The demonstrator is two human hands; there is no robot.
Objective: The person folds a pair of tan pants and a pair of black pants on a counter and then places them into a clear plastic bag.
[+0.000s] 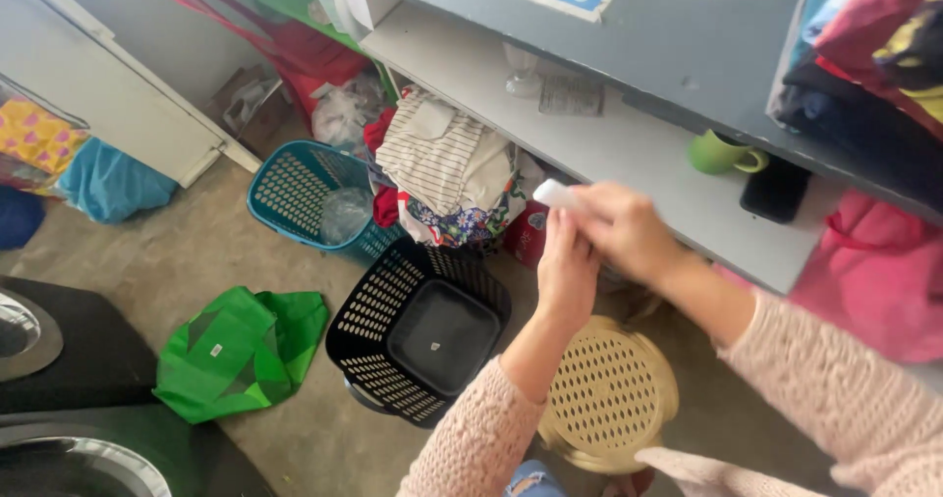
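Note:
My right hand (pixel 629 230) is closed around a small white tube-like object (pixel 553 193), whose end sticks out to the left of the fingers. My left hand (pixel 567 269) is raised just below it, with its fingers touching the right hand and the white object. Both hands hover in front of a grey shelf (pixel 629 148), above an empty black perforated laundry basket (pixel 417 330) and a round beige perforated stool (pixel 609 394). Both arms wear pink knitted sleeves.
A teal basket (pixel 295 188) holds a clear plastic bag. A pile of striped and floral clothes (pixel 442 168) lies under the shelf. On the shelf stand a green mug (pixel 722 153) and a dark phone (pixel 776 191). A green bag (pixel 241 350) lies on the concrete floor.

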